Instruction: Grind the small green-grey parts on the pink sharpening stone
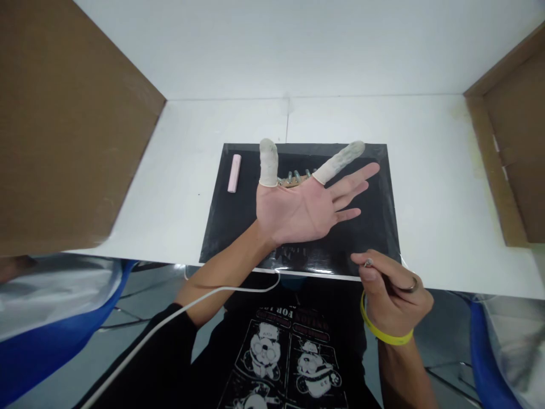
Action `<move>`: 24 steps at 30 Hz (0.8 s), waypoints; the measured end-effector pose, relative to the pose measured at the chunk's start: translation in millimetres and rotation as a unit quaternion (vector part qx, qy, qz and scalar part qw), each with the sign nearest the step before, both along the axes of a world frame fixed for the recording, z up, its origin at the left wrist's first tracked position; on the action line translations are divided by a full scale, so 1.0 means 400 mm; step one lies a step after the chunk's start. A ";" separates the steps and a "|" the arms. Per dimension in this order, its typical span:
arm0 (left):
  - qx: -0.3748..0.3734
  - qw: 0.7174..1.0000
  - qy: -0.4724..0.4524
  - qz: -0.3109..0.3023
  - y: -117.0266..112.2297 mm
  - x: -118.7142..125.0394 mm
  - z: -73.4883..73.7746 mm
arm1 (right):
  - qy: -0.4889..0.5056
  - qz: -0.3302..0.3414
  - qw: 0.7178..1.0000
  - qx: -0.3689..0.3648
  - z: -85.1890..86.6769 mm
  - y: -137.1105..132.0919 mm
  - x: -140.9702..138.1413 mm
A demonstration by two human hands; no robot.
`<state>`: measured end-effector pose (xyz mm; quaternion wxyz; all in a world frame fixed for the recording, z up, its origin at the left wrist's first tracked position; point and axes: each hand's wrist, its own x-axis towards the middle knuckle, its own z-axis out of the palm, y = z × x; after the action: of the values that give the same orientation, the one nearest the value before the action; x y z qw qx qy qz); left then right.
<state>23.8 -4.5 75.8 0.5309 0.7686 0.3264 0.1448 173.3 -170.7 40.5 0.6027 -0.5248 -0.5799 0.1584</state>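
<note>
My left hand (298, 213) is held palm up over the black mat (238, 227), its fingers spread and holding nothing. Pale finger cots cover its thumb (268, 163) and index finger (340, 162). Partly hidden behind it is a light-brown holder (291, 183) with several small shiny metal pieces (297, 176) in it. Near the mat's front right corner, my right hand (394, 292) is closed, thumb against fingertips, on a small metal piece (368, 263). Most of that piece is hidden, so its kind cannot be told. A ring and a yellow wristband (385, 335) are on this side.
A pink stick-shaped block (234, 173) lies at the mat's left. The white table (434, 170) has brown boards (63, 130) standing left and right and a white wall behind. A white cable (204, 296) crosses my left forearm. Blue chairs (494, 352) stand on both sides.
</note>
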 end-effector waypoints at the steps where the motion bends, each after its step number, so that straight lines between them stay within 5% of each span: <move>1: -0.011 1.000 -0.002 -0.001 -0.003 -0.002 -0.003 | 0.015 0.025 1.000 0.000 0.008 0.007 -0.006; 6: -0.051 0.998 -0.030 -0.007 -0.017 0.000 0.019 | 0.072 0.150 0.985 -0.037 0.042 0.031 -0.046; 13: -0.230 0.956 -0.164 -0.078 -0.045 0.013 0.056 | 0.187 0.297 0.933 -0.076 0.085 0.056 -0.096; 16: -0.248 0.943 -0.197 -0.097 -0.066 0.014 0.052 | 0.273 0.297 0.908 -0.112 0.075 0.091 -0.116; 21: -0.226 0.955 -0.189 -0.042 -0.089 0.007 0.035 | 0.440 0.328 0.828 -0.112 0.031 0.144 -0.133; 24: -0.232 0.960 -0.157 0.003 -0.094 0.001 0.015 | 0.439 0.309 0.835 -0.123 0.009 0.146 -0.140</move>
<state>24.0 -42.1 81.6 0.7385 0.5912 0.2657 0.1858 117.3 -112.4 44.1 0.6439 -0.2641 -0.3621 0.6200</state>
